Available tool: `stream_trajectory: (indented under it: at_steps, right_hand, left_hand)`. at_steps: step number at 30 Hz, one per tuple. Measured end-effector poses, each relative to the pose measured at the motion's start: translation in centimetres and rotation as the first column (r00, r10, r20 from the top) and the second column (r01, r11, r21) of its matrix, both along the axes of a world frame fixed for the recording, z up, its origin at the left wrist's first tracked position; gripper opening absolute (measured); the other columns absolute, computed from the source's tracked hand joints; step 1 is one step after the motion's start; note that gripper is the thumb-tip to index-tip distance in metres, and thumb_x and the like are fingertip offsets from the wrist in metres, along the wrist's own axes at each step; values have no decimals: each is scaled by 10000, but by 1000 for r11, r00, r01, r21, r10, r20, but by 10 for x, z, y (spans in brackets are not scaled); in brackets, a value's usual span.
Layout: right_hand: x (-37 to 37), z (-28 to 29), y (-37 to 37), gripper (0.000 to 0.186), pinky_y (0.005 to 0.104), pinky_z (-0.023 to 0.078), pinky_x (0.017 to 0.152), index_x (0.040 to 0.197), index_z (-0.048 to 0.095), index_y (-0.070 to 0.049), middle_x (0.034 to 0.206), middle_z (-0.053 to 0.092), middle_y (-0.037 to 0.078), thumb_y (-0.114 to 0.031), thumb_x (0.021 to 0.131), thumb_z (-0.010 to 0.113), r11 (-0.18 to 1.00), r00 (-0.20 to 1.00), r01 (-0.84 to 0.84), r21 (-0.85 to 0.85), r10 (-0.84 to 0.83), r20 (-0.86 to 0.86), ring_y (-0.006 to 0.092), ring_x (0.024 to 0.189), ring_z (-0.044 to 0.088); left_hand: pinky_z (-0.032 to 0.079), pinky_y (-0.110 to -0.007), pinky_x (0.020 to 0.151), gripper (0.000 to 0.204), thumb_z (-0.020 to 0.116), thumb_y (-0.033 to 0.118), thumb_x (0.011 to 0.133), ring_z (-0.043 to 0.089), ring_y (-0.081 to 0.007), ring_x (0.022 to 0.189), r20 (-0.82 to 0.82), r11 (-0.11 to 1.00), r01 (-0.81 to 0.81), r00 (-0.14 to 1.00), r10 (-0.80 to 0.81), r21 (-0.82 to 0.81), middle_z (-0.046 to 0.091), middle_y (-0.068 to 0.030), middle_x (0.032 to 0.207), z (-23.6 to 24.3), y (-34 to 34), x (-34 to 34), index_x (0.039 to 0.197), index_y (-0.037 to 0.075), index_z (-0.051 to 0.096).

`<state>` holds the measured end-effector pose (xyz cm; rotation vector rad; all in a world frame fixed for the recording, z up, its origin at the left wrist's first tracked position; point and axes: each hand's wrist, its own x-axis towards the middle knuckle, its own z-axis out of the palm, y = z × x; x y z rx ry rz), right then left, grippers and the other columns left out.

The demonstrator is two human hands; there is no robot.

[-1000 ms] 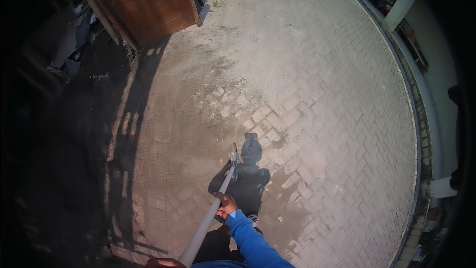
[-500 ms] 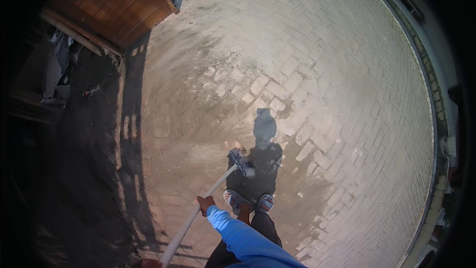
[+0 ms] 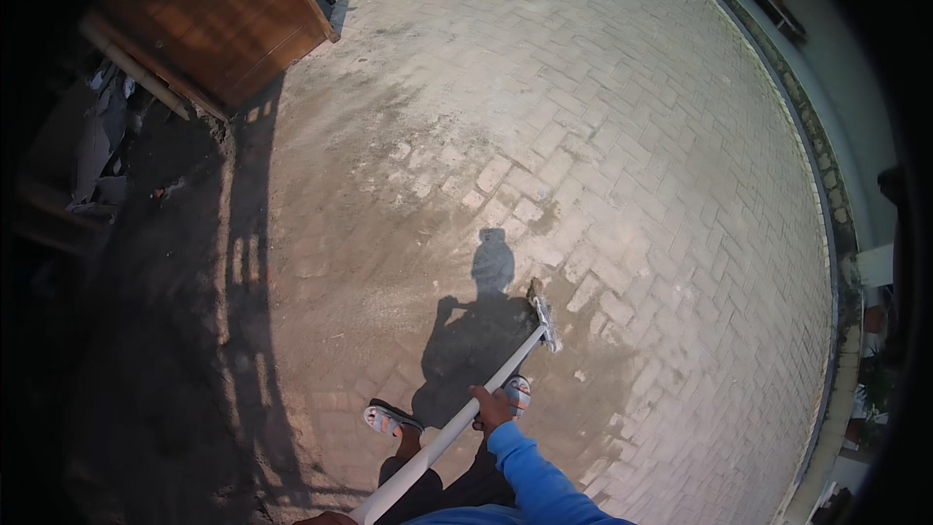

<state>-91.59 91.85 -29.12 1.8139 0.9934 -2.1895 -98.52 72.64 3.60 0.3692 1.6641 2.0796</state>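
Note:
I hold a long-handled tool with a thick pale pole that slants from the lower edge up to the right. Its narrow grey head rests on or just above the dusty paving; its exact kind is not clear, though it looks hoe-like. My right hand, below a blue sleeve, is wrapped round the middle of the pole. At the lower edge my left hand is partly cut off, closed at the pole's near end. Dark sandy soil covers the pavers left of the tool head.
My sandalled feet stand apart under the pole, and my shadow falls ahead. Pale block paving spreads right toward a curved kerb. A brown wooden panel stands far left, near crumpled grey sheets.
The tool head has swung to the right, and my right hand has moved right with the pole. My left foot has stepped out to the left.

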Motion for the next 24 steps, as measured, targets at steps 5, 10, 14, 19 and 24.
stream_trajectory:
  at_steps: [5,10,14,19,24]
  right_hand:
    - [-48,-89,-92,366,415,422,419,835,573,72,673,602,176,-278,794,673,976,961,-219,-15,219,166,260,541,604]
    - [-179,-93,-299,373,409,387,385,776,597,55,609,559,168,-304,772,700,911,938,-341,-234,347,-16,251,468,540]
    - [-212,-47,-343,388,355,345,346,774,534,-15,523,424,67,-339,760,746,864,907,-359,-353,234,-350,181,399,436]
    - [-176,22,-323,339,321,364,368,850,526,-42,581,460,44,-286,785,752,906,938,-248,-342,138,-317,148,423,427]
    - [-125,-27,-237,358,328,389,357,962,477,-46,647,501,77,-307,819,675,988,995,-76,135,66,75,190,460,519]
  left_hand:
    - [495,-458,822,308,715,179,840,606,-217,619,-58,994,10,998,-17,-111,576,-64,597,-61,-69,-32,611,57,550]
    - [496,-471,823,288,707,168,846,605,-221,622,-277,937,-69,960,-30,-343,581,-73,608,-27,-170,-76,634,49,553]
    - [497,-481,823,272,701,160,850,603,-224,625,-349,952,-55,936,-56,-303,586,-81,618,20,-217,-97,652,42,555]
    - [498,-493,825,252,693,149,855,602,-228,629,-259,999,10,966,-19,-38,592,-91,630,37,-258,-112,676,34,558]
    - [499,-506,826,233,685,138,861,600,-232,632,-52,996,-82,995,83,27,597,-101,642,-37,-268,-112,699,26,561]
